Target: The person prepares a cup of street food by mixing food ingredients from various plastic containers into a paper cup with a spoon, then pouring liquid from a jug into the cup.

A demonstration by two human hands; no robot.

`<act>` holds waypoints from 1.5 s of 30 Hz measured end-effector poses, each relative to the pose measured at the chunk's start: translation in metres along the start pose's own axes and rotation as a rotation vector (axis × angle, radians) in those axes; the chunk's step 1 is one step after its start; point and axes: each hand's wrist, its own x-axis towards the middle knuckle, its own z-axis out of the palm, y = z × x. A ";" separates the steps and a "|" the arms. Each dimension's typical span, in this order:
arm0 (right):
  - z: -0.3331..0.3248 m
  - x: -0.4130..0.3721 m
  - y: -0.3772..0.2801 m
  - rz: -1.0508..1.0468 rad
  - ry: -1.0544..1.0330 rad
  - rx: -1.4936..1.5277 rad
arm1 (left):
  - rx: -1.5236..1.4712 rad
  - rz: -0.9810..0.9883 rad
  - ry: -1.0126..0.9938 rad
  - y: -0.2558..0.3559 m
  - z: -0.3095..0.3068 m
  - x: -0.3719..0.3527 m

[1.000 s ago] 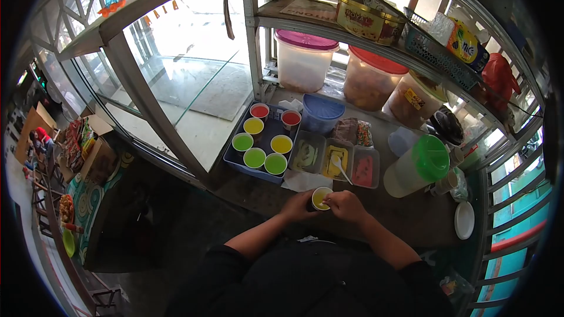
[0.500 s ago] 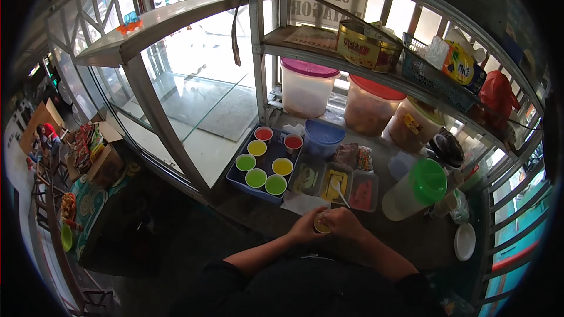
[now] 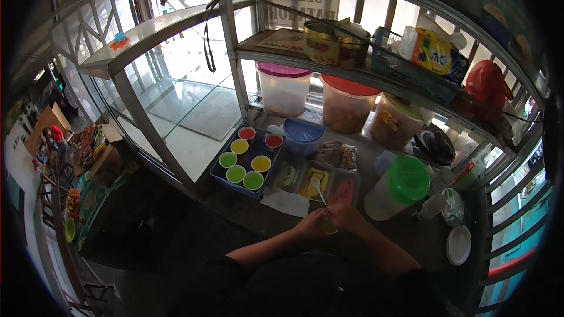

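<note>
Head view: your left hand (image 3: 310,227) holds the little yellow cup (image 3: 327,226) upright, and your right hand (image 3: 348,217) pinches its rim from the other side.

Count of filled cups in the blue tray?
7. Far end: red cup, second red cup. Middle: yellow cup, second yellow cup. Near end: three green cups. None seems hidden in the blue tray. The left hand holds an eighth cup outside it.

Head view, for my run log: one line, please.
left hand: holding small cup | right hand: at its top | behind: blue tray
</note>
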 end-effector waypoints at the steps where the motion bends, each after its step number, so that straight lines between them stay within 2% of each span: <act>1: -0.004 -0.006 0.006 0.004 -0.001 0.018 | 0.027 0.009 0.005 -0.004 0.010 0.005; 6: -0.026 -0.029 0.028 -0.031 -0.003 0.056 | 0.038 -0.012 0.008 0.004 0.041 0.025; 9: -0.031 -0.051 0.041 -0.153 0.072 -0.014 | 0.028 -0.032 0.064 0.020 0.057 0.031; 12: -0.038 -0.069 0.044 -0.253 0.040 -0.107 | 0.032 -0.027 0.116 0.037 0.068 0.031; 15: -0.044 -0.079 0.035 -0.247 0.103 0.062 | 0.039 -0.065 0.176 0.047 0.079 0.028; 18: -0.033 -0.083 0.039 -0.122 0.137 0.235 | -0.035 -0.123 0.218 0.044 0.086 0.030; 21: -0.027 -0.081 0.055 -0.148 0.188 0.242 | 0.020 -0.152 0.266 0.051 0.088 0.028; 24: -0.032 -0.077 0.064 -0.241 0.201 0.100 | 0.085 -0.182 0.274 0.062 0.087 0.026; 29: -0.048 -0.083 0.060 -0.382 0.090 -0.091 | 0.055 -0.241 0.311 0.067 0.092 0.028; 32: -0.037 -0.091 0.062 -0.419 0.116 -0.058 | 0.078 -0.275 0.298 0.069 0.092 0.024; 36: -0.032 -0.091 0.060 -0.388 0.117 0.066 | 0.065 -0.276 0.293 0.055 0.095 0.025; 39: -0.030 -0.091 0.060 -0.333 -0.012 0.085 | -0.002 -0.284 0.285 0.045 0.098 0.025; 42: -0.028 -0.096 0.054 -0.242 -0.003 0.212 | 0.002 -0.308 0.285 0.043 0.099 0.026; 45: -0.028 -0.092 0.055 -0.205 0.101 0.351 | 0.029 -0.307 0.282 0.052 0.095 0.026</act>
